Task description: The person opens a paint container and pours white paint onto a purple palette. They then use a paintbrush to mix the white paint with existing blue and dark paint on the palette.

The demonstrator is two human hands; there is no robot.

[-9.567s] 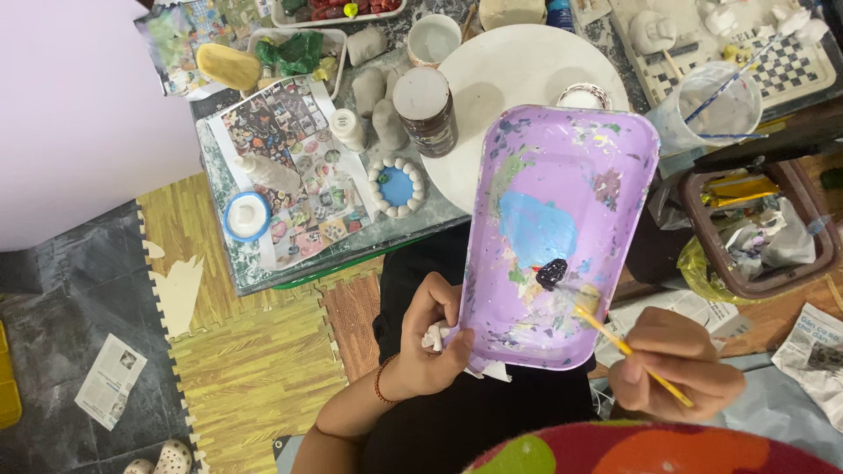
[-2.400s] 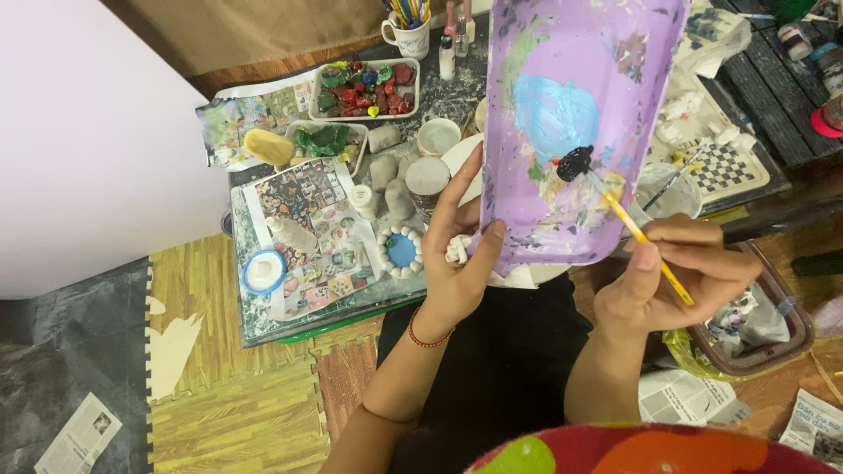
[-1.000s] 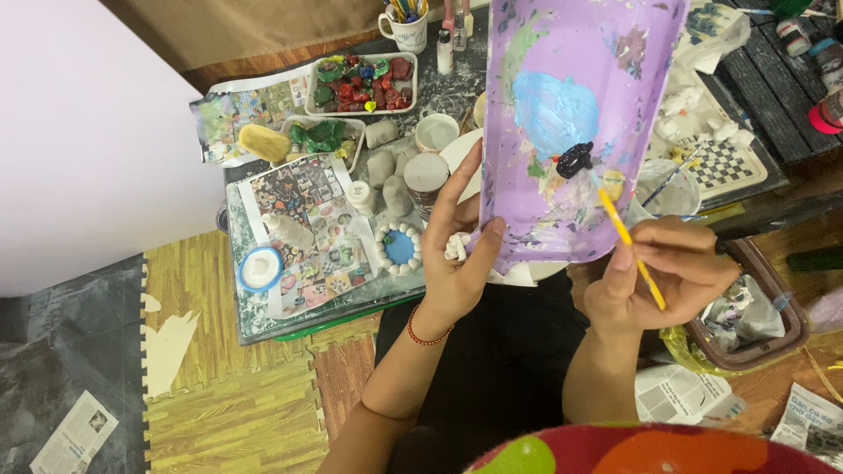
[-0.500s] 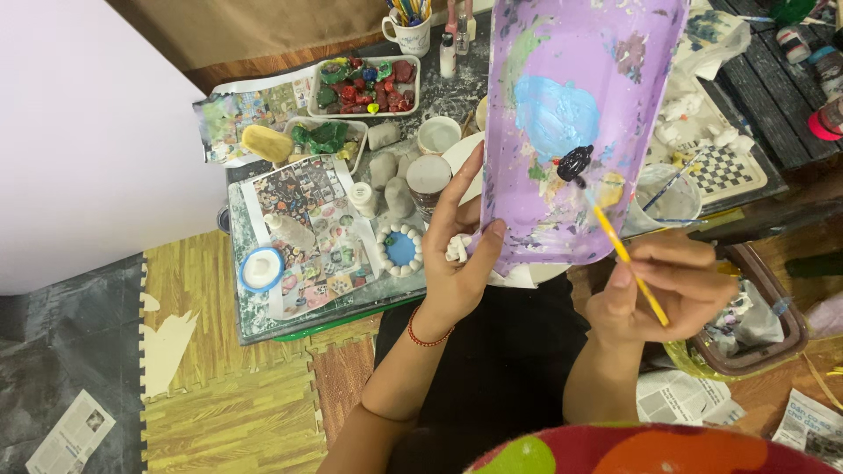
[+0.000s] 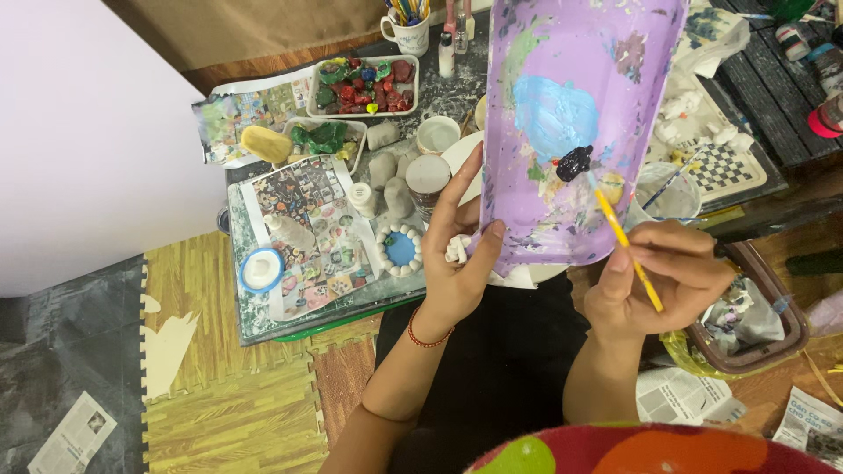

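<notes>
Below, a low table lined with printed collage paper stood on yellow-green foam floor mats, newspaper scraps around. The left hand had its fingers clamped on a purple paint-smeared tray; the right hand pinched a yellow brush near its black blob

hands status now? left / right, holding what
Left hand: closed on the edge of the purple tray, plus a small white piece.
Right hand: closed on a yellow paintbrush.
</notes>
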